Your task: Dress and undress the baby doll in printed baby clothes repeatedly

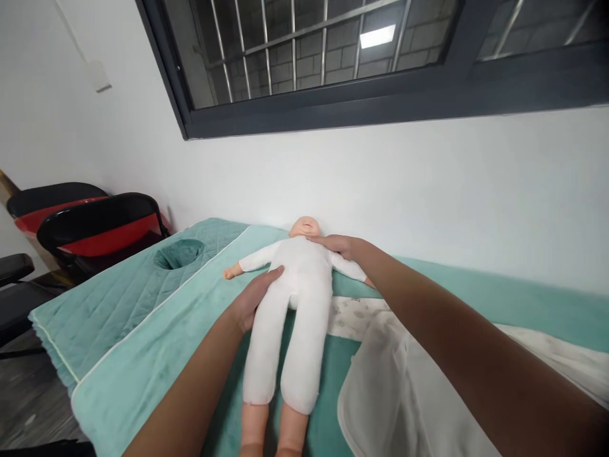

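A baby doll [304, 273] with a white cloth body lies on its back on the green bed cover, its head by the wall and its bare feet toward me. My left hand [259, 295] holds the doll's side at the hip; the thumb rests on the white cloth and the other fingers are mostly hidden by the side. My right hand [341, 245] is at the doll's shoulder, below the chin, with a digit reaching across the upper chest. Its other fingers are largely out of sight. The doll's arms are spread outward.
A pale cloth [380, 393] and a patterned white strip [354, 317] lie right of the doll. On the left, the quilted green cover [128, 304] has a round face hole [179, 254]. Black-and-red chairs [109, 228] stand beyond it. A barred window [304, 57] is above.
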Tool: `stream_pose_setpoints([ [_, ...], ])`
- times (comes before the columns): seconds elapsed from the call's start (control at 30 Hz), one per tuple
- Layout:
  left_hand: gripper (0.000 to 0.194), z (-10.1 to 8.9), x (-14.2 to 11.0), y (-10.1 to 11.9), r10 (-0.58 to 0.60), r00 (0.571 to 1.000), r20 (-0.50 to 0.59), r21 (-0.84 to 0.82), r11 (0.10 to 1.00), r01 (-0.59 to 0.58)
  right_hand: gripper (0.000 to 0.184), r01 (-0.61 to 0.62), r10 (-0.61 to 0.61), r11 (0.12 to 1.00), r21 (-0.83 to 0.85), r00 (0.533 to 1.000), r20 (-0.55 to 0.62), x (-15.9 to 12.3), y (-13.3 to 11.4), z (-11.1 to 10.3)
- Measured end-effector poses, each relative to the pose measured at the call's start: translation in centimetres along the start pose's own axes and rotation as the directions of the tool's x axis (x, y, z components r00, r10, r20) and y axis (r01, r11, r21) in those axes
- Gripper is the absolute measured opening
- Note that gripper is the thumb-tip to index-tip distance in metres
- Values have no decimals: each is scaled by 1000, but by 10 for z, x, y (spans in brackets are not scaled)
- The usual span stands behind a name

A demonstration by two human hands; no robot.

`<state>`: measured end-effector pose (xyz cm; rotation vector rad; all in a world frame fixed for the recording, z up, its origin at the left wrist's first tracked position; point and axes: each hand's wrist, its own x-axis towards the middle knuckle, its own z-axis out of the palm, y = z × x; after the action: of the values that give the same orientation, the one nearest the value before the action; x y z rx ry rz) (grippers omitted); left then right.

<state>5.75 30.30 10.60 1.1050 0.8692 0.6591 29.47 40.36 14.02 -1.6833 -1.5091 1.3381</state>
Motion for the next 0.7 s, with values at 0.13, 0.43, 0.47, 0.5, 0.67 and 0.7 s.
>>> stream_pose_setpoints([
  [0.13, 70, 47, -23, 10, 143, 986, -85, -54, 987, -148, 65, 25, -31, 998, 54, 993, 110, -43, 0, -28],
  [0.43, 63, 219, -57, -35, 156, 987, 44, -273, 952, -139, 70, -42, 52, 987, -153, 997, 62, -218, 64, -136],
  [0.47, 62, 238, -60, -44, 142, 988, 59, -299, 947, -118, 70, -58, 65, 980, -189, 997, 35, -236, 77, -145],
  [0.5, 62, 256, -62, -52, 128, 989, 71, -321, 942, -99, 70, -72, 75, 974, -217, 997, 4, -251, 90, -153],
  [0.67, 59, 322, -72, -83, 72, 993, 97, -341, 939, -34, 74, -69, 7, 932, -356, 985, -171, -293, 150, -170],
  [0.7, 58, 329, -73, -87, 61, 994, 85, -336, 942, -29, 75, -55, -20, 921, -385, 982, -189, -295, 159, -171],
])
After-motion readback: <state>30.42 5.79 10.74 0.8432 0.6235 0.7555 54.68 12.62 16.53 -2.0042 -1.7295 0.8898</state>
